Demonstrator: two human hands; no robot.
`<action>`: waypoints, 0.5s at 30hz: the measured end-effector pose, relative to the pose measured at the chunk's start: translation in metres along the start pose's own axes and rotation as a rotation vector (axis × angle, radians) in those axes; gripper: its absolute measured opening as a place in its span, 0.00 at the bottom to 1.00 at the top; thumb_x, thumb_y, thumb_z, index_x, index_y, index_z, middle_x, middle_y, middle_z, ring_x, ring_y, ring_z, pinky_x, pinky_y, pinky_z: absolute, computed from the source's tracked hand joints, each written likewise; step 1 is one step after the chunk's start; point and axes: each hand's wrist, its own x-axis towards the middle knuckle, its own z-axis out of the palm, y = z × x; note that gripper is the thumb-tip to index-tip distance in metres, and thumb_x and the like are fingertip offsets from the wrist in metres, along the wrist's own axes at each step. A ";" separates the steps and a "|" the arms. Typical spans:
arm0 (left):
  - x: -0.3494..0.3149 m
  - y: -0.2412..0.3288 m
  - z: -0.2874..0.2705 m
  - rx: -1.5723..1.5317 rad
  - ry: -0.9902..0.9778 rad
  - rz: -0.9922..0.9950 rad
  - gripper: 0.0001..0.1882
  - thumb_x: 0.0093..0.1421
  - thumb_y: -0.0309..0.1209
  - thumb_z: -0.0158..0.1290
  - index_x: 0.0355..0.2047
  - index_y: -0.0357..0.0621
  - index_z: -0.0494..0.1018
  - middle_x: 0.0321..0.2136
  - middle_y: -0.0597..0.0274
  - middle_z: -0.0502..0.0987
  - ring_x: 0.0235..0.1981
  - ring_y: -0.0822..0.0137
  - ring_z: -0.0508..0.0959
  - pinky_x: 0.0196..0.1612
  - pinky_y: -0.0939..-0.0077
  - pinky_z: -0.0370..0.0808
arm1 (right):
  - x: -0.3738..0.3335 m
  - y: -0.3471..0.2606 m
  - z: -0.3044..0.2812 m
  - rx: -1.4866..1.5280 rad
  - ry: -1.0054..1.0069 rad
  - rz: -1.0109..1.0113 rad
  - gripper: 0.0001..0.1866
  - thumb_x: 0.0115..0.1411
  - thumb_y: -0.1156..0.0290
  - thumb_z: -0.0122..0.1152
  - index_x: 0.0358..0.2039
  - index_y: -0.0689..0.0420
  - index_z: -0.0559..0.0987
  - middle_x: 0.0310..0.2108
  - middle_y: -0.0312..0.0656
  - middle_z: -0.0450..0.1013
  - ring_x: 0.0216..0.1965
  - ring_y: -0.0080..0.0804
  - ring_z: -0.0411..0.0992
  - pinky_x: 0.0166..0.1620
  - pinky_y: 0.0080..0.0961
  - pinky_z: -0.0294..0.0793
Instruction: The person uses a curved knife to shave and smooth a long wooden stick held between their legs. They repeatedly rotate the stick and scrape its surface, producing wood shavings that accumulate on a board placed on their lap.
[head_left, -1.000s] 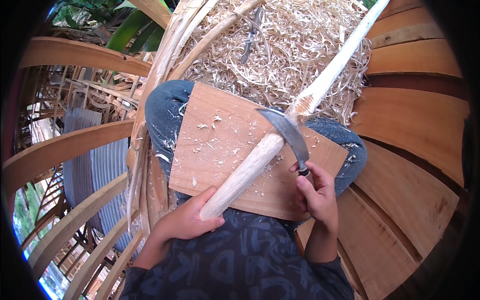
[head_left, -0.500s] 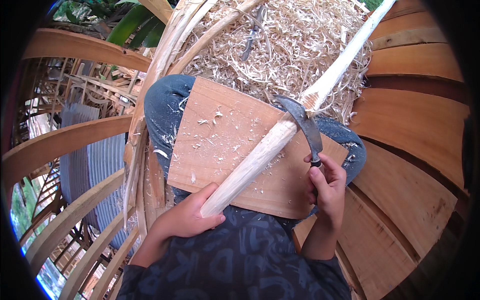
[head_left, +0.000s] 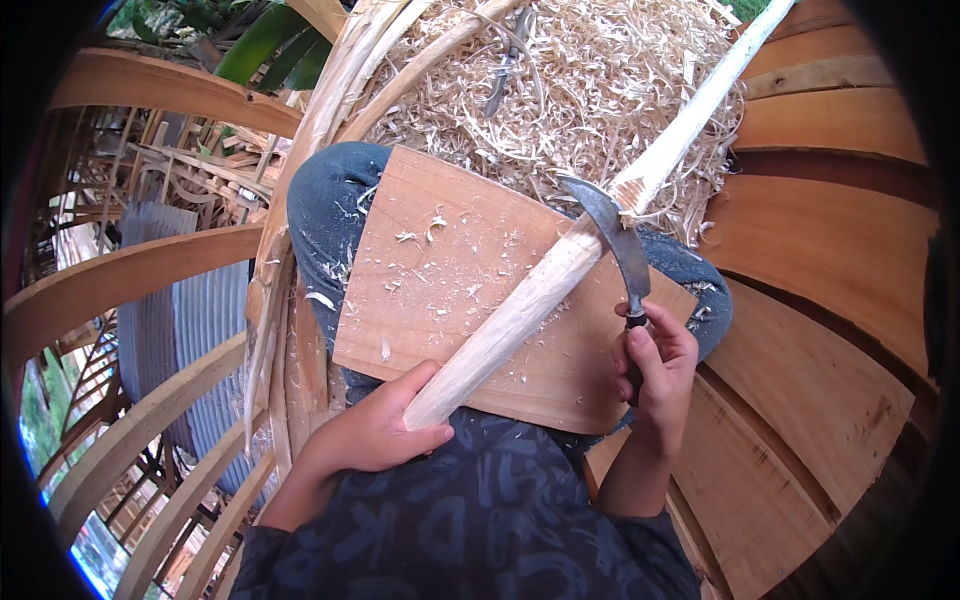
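Observation:
A long pale wooden pole [head_left: 510, 320] runs slantwise over a flat wooden board [head_left: 440, 260] resting across my lap. Around the pole's near end my left hand [head_left: 385, 425] is closed. In my right hand [head_left: 658, 365] is the dark handle of a sickle [head_left: 620, 240], with my thumb near the base of its blade. The curved blade lies across the pole by a rough, notched band [head_left: 628, 195]. Beyond that band the pole carries on up to the far right. Small wood curls are scattered on the board.
Ahead of my knees is a heap of wood shavings [head_left: 600, 90], with a knife [head_left: 508, 60] lying on it. Long split wood strips [head_left: 300, 190] stand at my left beside a slatted railing [head_left: 150, 270]. Wide wooden planks [head_left: 820, 250] curve along my right.
The sickle and my right hand have shifted slightly to the right and toward me. My left hand keeps its grip on the pole.

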 end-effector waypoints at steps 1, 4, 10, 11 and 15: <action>0.001 0.002 0.000 0.027 0.001 0.002 0.22 0.58 0.29 0.55 0.50 0.37 0.60 0.29 0.64 0.70 0.25 0.77 0.72 0.30 0.80 0.71 | -0.005 0.002 0.007 -0.006 -0.057 0.044 0.13 0.60 0.75 0.56 0.44 0.67 0.74 0.22 0.38 0.72 0.16 0.12 0.63 0.18 0.13 0.62; 0.004 -0.009 -0.005 -0.053 -0.019 0.015 0.22 0.58 0.29 0.55 0.50 0.37 0.60 0.29 0.64 0.70 0.25 0.77 0.72 0.30 0.80 0.71 | -0.012 0.006 0.013 -0.088 -0.213 0.076 0.14 0.61 0.75 0.55 0.45 0.67 0.74 0.19 0.35 0.70 0.15 0.12 0.62 0.16 0.12 0.60; 0.005 -0.001 0.000 -0.041 -0.022 0.015 0.23 0.58 0.29 0.54 0.50 0.37 0.60 0.29 0.65 0.70 0.26 0.76 0.72 0.31 0.80 0.71 | -0.008 0.006 0.006 -0.070 -0.196 0.073 0.12 0.61 0.74 0.55 0.45 0.65 0.74 0.26 0.36 0.72 0.17 0.12 0.63 0.20 0.13 0.63; 0.004 -0.001 -0.001 -0.046 -0.021 0.006 0.23 0.58 0.28 0.54 0.51 0.37 0.60 0.29 0.65 0.70 0.26 0.76 0.72 0.31 0.80 0.71 | -0.011 0.009 0.011 -0.128 -0.266 0.085 0.12 0.61 0.74 0.55 0.45 0.64 0.75 0.27 0.37 0.72 0.16 0.13 0.63 0.18 0.13 0.63; 0.002 -0.005 -0.002 -0.057 -0.011 0.013 0.23 0.58 0.28 0.54 0.51 0.37 0.60 0.29 0.64 0.70 0.26 0.77 0.72 0.31 0.80 0.71 | 0.010 0.009 -0.008 0.366 0.300 -0.312 0.11 0.62 0.72 0.54 0.44 0.61 0.71 0.22 0.35 0.67 0.11 0.15 0.59 0.12 0.14 0.58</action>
